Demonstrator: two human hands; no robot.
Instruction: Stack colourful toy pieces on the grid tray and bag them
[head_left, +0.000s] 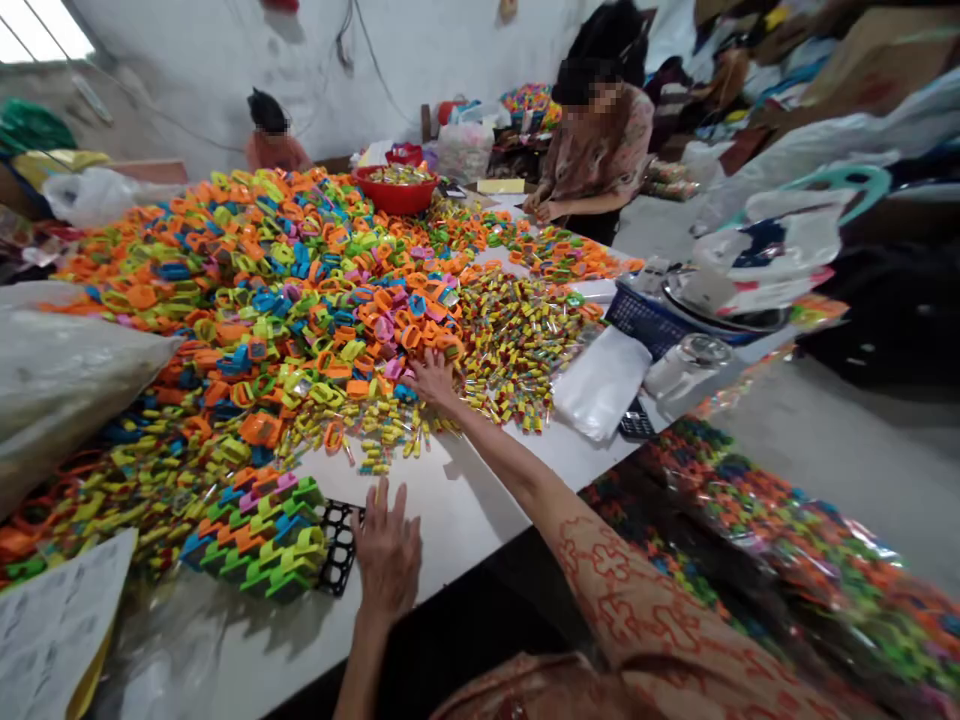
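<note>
My left hand lies flat on the white table, fingers stretched out, beside a black grid tray that carries rows of coloured plastic pieces. My right hand reaches far forward into the big heap of orange, green, blue and pink plastic pieces. Its fingers rest among the pieces at the heap's near edge, and whether they hold one I cannot make out. Small yellow packets are strewn just right of that hand.
A person sits at the far right of the table, another at the far left. A red bowl stands at the back. A blue basket, a white bag and a jar sit at the right edge. Bagged pieces lie below.
</note>
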